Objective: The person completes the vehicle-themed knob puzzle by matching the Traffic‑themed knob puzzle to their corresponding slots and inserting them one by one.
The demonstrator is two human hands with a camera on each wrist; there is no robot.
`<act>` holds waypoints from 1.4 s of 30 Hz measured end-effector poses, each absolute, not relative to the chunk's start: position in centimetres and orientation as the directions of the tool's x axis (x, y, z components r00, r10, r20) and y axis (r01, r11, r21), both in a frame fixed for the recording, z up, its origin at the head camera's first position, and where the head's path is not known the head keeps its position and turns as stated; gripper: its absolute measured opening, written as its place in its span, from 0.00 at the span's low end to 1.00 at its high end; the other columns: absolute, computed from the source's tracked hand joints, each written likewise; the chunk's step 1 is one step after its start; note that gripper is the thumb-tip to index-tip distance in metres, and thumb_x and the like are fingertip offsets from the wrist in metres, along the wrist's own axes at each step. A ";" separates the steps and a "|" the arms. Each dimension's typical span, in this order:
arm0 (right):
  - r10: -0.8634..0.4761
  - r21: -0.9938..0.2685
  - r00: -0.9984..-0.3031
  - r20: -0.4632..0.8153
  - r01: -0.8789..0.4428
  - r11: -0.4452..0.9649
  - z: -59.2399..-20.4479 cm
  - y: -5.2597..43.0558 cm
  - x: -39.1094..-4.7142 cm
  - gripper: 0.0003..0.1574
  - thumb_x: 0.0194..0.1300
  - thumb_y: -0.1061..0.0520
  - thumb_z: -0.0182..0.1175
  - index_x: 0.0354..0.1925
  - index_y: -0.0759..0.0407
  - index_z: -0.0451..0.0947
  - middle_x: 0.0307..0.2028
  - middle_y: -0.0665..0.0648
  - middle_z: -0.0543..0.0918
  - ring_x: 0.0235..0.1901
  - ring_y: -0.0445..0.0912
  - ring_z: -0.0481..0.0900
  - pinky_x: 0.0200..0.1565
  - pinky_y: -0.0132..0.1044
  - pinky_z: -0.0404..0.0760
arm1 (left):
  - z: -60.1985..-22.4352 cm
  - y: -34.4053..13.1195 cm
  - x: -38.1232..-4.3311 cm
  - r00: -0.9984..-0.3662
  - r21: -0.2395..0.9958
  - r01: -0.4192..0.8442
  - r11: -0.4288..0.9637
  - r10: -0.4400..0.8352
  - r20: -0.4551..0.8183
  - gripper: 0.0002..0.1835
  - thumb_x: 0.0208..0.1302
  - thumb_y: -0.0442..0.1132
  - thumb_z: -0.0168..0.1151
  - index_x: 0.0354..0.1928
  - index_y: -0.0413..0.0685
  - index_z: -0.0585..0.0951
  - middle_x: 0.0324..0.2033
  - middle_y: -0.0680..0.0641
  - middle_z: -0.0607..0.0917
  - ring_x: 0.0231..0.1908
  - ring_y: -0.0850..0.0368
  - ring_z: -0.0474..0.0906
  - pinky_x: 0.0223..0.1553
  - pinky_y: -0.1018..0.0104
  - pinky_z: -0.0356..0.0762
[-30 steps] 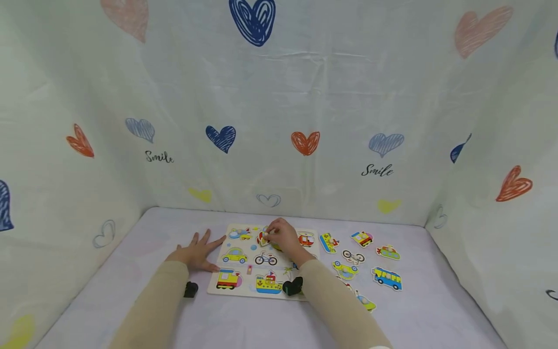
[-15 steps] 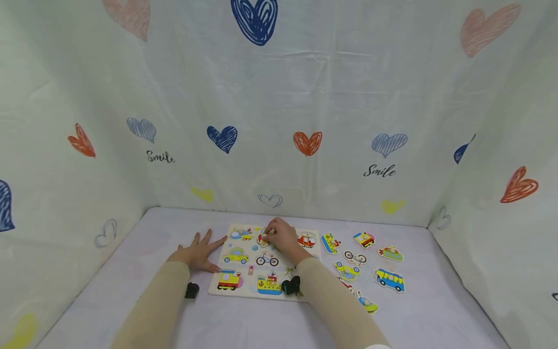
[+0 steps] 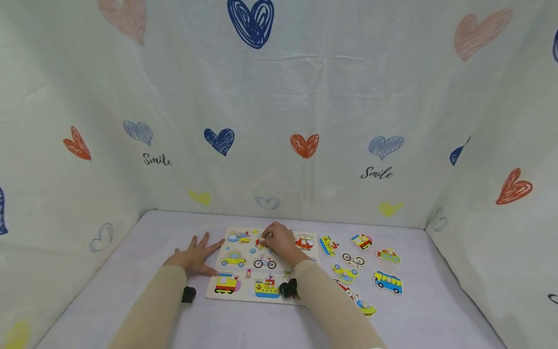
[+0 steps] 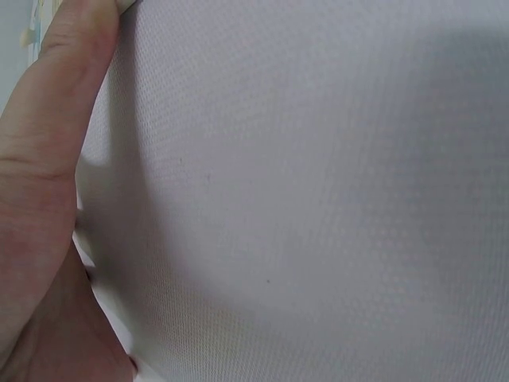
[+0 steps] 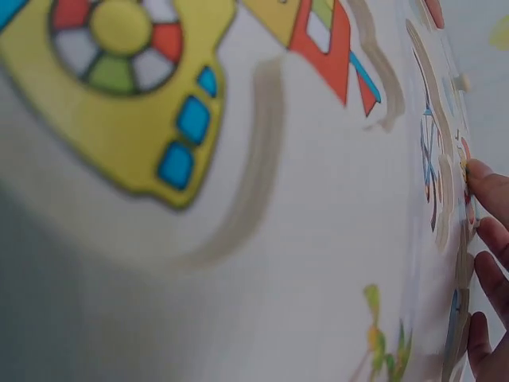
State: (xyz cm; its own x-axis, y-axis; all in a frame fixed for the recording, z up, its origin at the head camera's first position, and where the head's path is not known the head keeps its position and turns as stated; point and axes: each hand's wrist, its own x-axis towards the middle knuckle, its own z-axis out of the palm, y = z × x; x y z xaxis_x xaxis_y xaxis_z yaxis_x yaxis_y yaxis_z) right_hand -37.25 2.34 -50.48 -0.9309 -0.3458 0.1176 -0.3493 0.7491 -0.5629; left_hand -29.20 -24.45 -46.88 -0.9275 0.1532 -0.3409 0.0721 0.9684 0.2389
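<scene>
A wooden puzzle board (image 3: 222, 296) printed with vehicles lies on the white table. My right hand (image 3: 279, 241) reaches over its back middle and pinches a small red-and-yellow puzzle piece (image 3: 259, 243), mostly hidden by the fingers. In the right wrist view, thumb and fingertips (image 5: 479, 171) are at this piece, on or just above the board; I cannot tell how it sits. My left hand (image 3: 193, 257) lies flat with spread fingers at the board's left edge. The left wrist view shows its thumb (image 4: 60, 95) touching a pale edge at the top.
Loose vehicle pieces lie right of the board: a bus (image 3: 387, 281), a bicycle (image 3: 353, 260), a car (image 3: 345, 274), a ship (image 3: 328, 245), a train (image 3: 362, 241), a submarine (image 3: 388, 255) and others near the right sleeve. A heart-patterned curtain (image 3: 270, 174) encloses the table.
The right hand stays over the same spot, and less of the piece shows under its fingers. The left hand keeps its place. The head view has shifted slightly.
</scene>
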 end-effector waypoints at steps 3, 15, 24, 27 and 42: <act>-0.340 -0.566 -0.934 0.108 -0.339 0.751 -50.5 2.5 -37.2 0.05 0.61 0.48 0.69 0.32 0.46 0.84 0.41 0.43 0.77 0.45 0.44 0.74 0.49 0.46 0.67 | -47.0 -24.4 -29.3 -0.927 0.240 0.073 0.968 0.155 -0.342 0.56 0.46 0.64 0.73 0.75 0.56 0.58 0.73 0.30 0.44 0.69 0.22 0.35 0.54 0.17 0.40; -0.339 -0.577 -0.935 0.105 -0.334 0.745 -50.7 2.7 -37.4 0.04 0.62 0.47 0.68 0.34 0.44 0.84 0.44 0.43 0.78 0.47 0.45 0.74 0.54 0.50 0.67 | -46.8 -24.4 -29.6 -0.920 0.218 0.082 0.973 0.158 -0.358 0.56 0.46 0.65 0.72 0.75 0.57 0.56 0.73 0.29 0.43 0.69 0.22 0.35 0.55 0.17 0.41; -0.369 -0.553 -0.927 0.068 -0.342 0.759 -50.4 3.2 -37.5 0.07 0.63 0.47 0.67 0.38 0.46 0.85 0.49 0.46 0.78 0.53 0.47 0.74 0.55 0.50 0.67 | -46.6 -24.0 -29.6 -0.915 0.236 0.080 0.968 0.165 -0.367 0.56 0.47 0.64 0.72 0.75 0.56 0.56 0.73 0.29 0.42 0.69 0.22 0.34 0.55 0.17 0.41; -0.421 -0.613 -0.907 0.022 -0.345 0.711 -49.8 3.7 -37.3 0.09 0.63 0.50 0.67 0.43 0.48 0.85 0.51 0.47 0.77 0.56 0.48 0.73 0.59 0.49 0.67 | -46.7 -24.2 -29.6 -0.917 0.235 0.079 0.969 0.163 -0.363 0.56 0.47 0.63 0.73 0.75 0.56 0.56 0.73 0.29 0.42 0.69 0.22 0.34 0.55 0.17 0.41; -0.438 -0.792 -0.899 -0.015 -0.256 0.554 -47.7 7.1 -35.8 0.22 0.64 0.56 0.67 0.57 0.52 0.79 0.51 0.47 0.80 0.47 0.44 0.75 0.48 0.40 0.77 | -46.6 -24.4 -29.5 -0.914 0.222 0.079 0.972 0.160 -0.374 0.57 0.46 0.64 0.72 0.75 0.54 0.56 0.73 0.28 0.42 0.68 0.21 0.34 0.54 0.16 0.41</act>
State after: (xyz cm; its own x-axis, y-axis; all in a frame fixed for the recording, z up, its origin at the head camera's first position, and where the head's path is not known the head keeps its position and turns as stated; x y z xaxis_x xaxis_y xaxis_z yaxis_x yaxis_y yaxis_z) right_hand -35.82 7.15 -47.69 -0.8988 -0.4380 -0.0154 -0.2563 0.5539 -0.7921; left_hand -29.54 -24.37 -46.58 -0.9136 0.1595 -0.3741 0.0787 0.9718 0.2221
